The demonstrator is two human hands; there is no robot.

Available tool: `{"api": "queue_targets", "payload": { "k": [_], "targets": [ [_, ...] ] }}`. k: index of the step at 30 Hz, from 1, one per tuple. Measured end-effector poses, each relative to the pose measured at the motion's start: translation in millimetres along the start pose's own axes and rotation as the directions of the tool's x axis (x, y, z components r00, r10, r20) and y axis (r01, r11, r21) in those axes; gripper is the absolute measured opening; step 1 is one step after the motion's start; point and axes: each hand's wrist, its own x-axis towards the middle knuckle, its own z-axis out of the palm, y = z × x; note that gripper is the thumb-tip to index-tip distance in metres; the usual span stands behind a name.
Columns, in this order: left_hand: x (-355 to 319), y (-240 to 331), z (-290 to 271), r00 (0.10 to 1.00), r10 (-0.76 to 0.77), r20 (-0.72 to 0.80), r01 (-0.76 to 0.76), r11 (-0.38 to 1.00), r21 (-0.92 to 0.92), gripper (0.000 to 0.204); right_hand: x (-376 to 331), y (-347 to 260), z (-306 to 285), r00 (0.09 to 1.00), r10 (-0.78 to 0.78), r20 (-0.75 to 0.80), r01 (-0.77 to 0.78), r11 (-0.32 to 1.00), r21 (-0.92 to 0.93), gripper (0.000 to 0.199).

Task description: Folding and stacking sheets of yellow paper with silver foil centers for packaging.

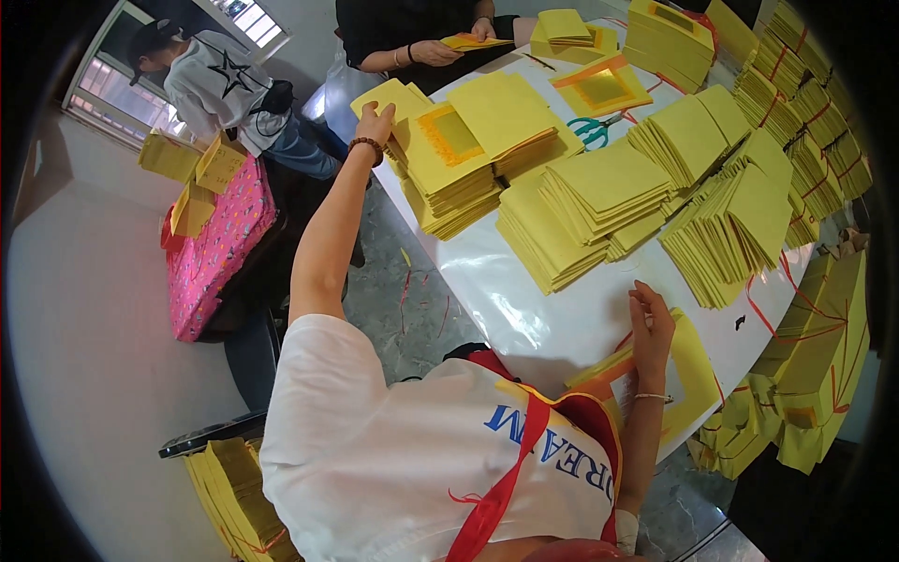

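My left arm stretches out to the far left of the table. There my left hand (pixel 375 124) has its fingers closed at the edge of yellow paper (pixel 401 97) on top of a stack. Beside it, a yellow packet with an orange-bordered window (pixel 451 134) tops a tall pile. My right hand (pixel 652 330) is near my body at the table's near edge, fingers loosely stretched and apart, holding nothing. Under and beside that hand lies a yellow paper piece with orange and white parts (pixel 688 379), partly covered by my wrist.
Fanned yellow stacks (pixel 599 201) fill the table's middle, with teal-handled scissors (pixel 594 129) behind them. Tied bundles (pixel 805 122) pile up at right. Across the table, a person's hands (pixel 433 52) hold yellow paper. Another person stands by a pink-covered table (pixel 220 253).
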Motion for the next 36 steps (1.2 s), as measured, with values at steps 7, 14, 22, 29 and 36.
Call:
{"api": "queue_targets", "payload": {
  "k": [7, 14, 22, 29, 36],
  "targets": [
    [-50, 62, -5, 0.985, -0.154, 0.075, 0.165, 0.972, -0.169, 0.070, -1, -1, -2, 0.998, 0.052, -0.044, -0.053, 0.999, -0.014, 0.024],
    [-72, 68, -9, 0.986, -0.135, 0.095, 0.158, 0.941, -0.299, 0.072, -1, 2, 0, 0.999, 0.036, -0.014, -0.036, 0.999, 0.011, 0.027],
    [-79, 117, -4, 0.954, -0.089, 0.286, 0.258, 0.729, -0.634, 0.046, -1, 0, -1, 0.997, 0.071, -0.028, -0.070, 0.997, 0.030, 0.025],
    [-74, 150, 31, 0.941, 0.166, 0.295, 0.020, 0.842, -0.539, 0.049, -1, -5, 0, 0.995, 0.099, -0.032, -0.099, 0.995, 0.012, 0.024],
    [-81, 154, 104, 0.904, 0.418, 0.090, -0.427, 0.871, 0.245, 0.051, -2, -2, -4, 0.997, 0.072, -0.024, -0.072, 0.997, 0.029, 0.026]
  ]
}}
